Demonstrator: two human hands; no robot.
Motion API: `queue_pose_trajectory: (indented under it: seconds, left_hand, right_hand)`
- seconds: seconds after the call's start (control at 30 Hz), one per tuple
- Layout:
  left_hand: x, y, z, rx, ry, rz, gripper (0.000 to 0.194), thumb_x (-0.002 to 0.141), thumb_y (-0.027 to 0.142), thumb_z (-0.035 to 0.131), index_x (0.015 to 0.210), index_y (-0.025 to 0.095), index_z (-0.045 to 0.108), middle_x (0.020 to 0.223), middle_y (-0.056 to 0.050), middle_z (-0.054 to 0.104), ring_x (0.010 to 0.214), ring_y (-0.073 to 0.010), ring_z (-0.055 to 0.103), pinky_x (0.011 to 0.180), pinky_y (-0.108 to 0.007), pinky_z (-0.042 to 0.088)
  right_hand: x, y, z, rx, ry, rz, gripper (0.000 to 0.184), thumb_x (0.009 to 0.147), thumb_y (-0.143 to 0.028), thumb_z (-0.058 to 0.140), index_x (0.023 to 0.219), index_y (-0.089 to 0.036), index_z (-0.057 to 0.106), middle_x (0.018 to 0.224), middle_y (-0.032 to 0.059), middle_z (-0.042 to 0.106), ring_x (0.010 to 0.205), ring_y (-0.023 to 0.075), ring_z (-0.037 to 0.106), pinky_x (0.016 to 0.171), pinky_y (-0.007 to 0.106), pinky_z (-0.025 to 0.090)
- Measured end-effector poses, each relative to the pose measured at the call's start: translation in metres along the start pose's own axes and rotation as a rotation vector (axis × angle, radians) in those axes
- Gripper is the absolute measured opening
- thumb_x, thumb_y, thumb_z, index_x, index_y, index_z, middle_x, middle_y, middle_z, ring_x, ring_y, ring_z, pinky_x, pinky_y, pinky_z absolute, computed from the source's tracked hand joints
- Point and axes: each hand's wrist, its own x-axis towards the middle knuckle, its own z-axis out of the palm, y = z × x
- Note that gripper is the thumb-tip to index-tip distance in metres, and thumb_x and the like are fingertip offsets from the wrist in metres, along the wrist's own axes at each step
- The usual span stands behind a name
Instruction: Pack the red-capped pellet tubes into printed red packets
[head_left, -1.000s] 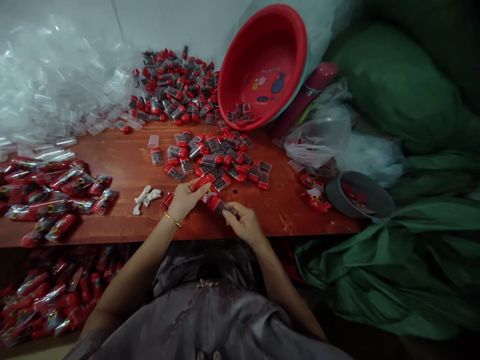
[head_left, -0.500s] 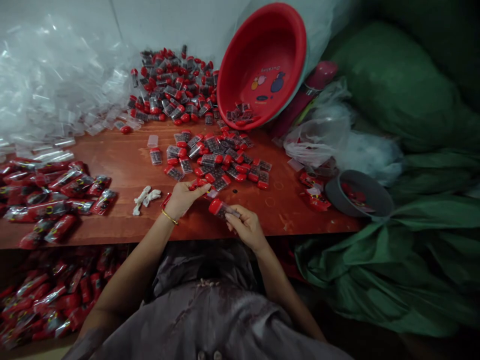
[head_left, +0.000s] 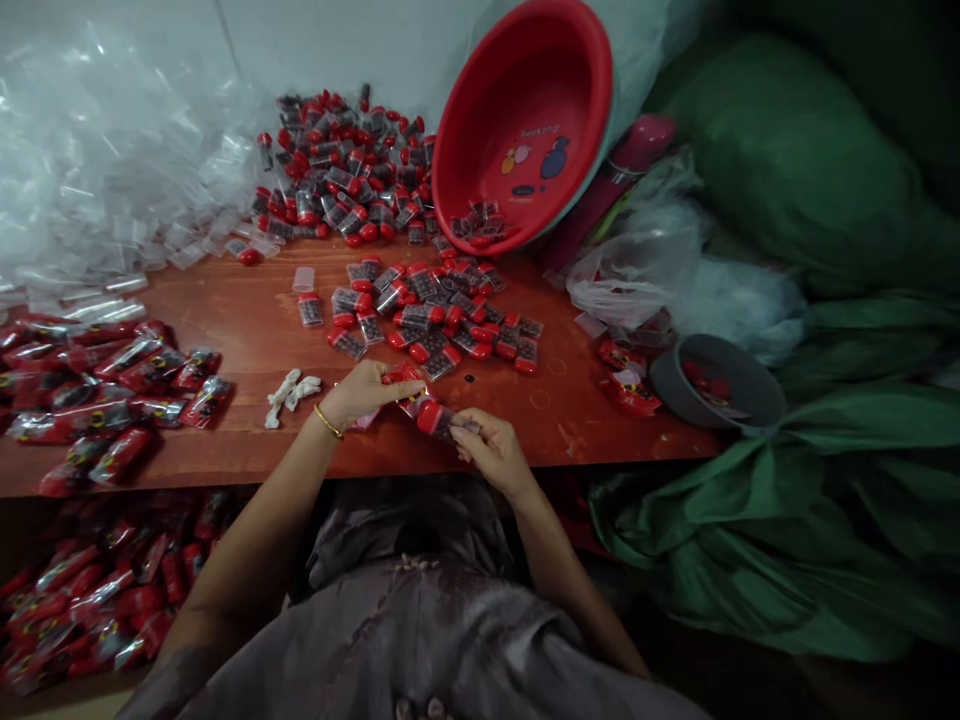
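Near the table's front edge, my left hand [head_left: 364, 393] pinches a shiny red printed plastic wrapper [head_left: 411, 402] between thumb and fingers. My right hand [head_left: 491, 448] is closed round the lower end of a small clear container with a red cap [head_left: 435, 417] and dark contents. Its capped end points left and meets the wrapper; whether it is inside the wrapper's mouth I cannot tell. Just beyond my hands lies a loose group of similar red-capped containers [head_left: 439, 315]. Two crumpled white finger cots [head_left: 291, 393] or scraps rest left of my left hand.
Filled red packets [head_left: 127, 375] are heaped at left, with more in a box [head_left: 112, 590] below. Clear empty containers [head_left: 120, 180] pile up behind. More capped containers [head_left: 345, 170] lie by a tilted red basin [head_left: 525, 130]. A grey bowl [head_left: 716, 385] and green cloth [head_left: 787, 500] are at right.
The wrapper in my left hand has come more into view and closer to the container's red cap. My left hand has shifted slightly; my right hand keeps its hold.
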Motion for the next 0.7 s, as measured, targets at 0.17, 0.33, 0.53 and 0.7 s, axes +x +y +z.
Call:
queue_pose_trajectory:
  seconds: [0.17,0.33,0.53,0.7]
  left_hand:
    - [0.001,-0.001,0.0,-0.044,0.065,0.018,0.037,0.063,0.048,0.074,0.069,0.012,0.072,0.062,-0.004,0.067,0.057,-0.0122,0.053,0.057,-0.024,0.041]
    - [0.008,-0.006,0.001,0.056,0.077,0.069,0.036,0.063,0.049,0.073,0.064,0.013,0.071,0.064,-0.004,0.068,0.065,-0.0154,0.058,0.065,-0.026,0.045]
    - [0.035,-0.016,0.006,0.246,0.166,0.167,0.032,0.062,0.045,0.072,0.067,0.014,0.072,0.068,0.0,0.069,0.089,-0.0233,0.062,0.081,-0.028,0.046]
    - [0.035,-0.022,0.001,0.09,0.356,0.231,0.04,0.068,0.045,0.069,0.094,0.015,0.073,0.095,-0.005,0.072,0.097,-0.0225,0.061,0.088,-0.03,0.044]
  right_hand:
    - [0.0,0.007,0.001,0.051,-0.022,-0.007,0.016,0.077,-0.032,0.057,0.07,-0.018,0.059,0.05,-0.0057,0.047,0.046,0.008,0.041,0.047,0.02,0.033]
    - [0.008,0.016,0.005,0.389,0.082,0.0,0.021,0.074,-0.037,0.063,0.088,-0.023,0.068,0.087,0.0004,0.064,0.075,0.0142,0.058,0.059,0.024,0.052]
    - [0.04,0.01,0.024,0.672,0.115,0.145,0.023,0.062,-0.04,0.073,0.074,-0.021,0.067,0.07,-0.0016,0.064,0.067,0.0142,0.06,0.056,0.028,0.057]
    - [0.059,0.005,0.031,0.786,0.219,0.145,0.025,0.058,-0.038,0.075,0.072,-0.02,0.064,0.068,-0.003,0.064,0.063,0.0124,0.058,0.059,0.029,0.058]
